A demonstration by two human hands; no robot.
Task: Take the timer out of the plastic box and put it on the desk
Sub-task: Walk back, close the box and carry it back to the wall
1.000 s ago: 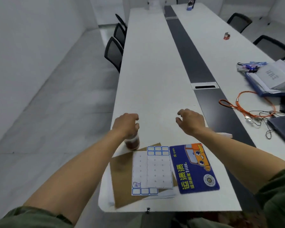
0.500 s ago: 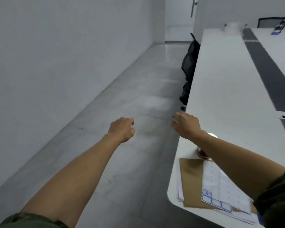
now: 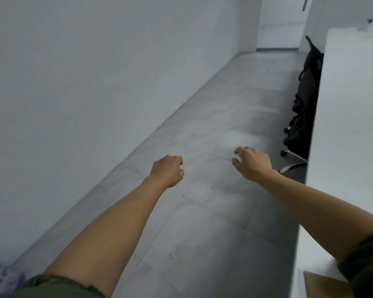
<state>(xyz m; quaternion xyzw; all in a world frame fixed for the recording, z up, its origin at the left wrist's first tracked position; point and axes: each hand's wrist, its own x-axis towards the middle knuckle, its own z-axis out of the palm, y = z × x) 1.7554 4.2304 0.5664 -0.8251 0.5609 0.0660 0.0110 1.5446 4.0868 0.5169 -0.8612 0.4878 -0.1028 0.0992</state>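
Fingers: left hand (image 3: 168, 173) curled into a loose fist, right hand (image 3: 252, 163) loosely spread; both hold nothing.
Surroundings: hands over bare floor (image 3: 202, 160), desk (image 3: 349, 125) edge at right.
Timer, plastic box: neither in view.
Risk: reaching blind; the box must be found first.

— What shows of the desk?
— The desk (image 3: 351, 104) is long and white with a plain, smooth top, and only a strip of it shows along the right side of the view
— How does it lie?
— Level, with its long left edge running from the near corner away toward the far wall, where its end is blurred
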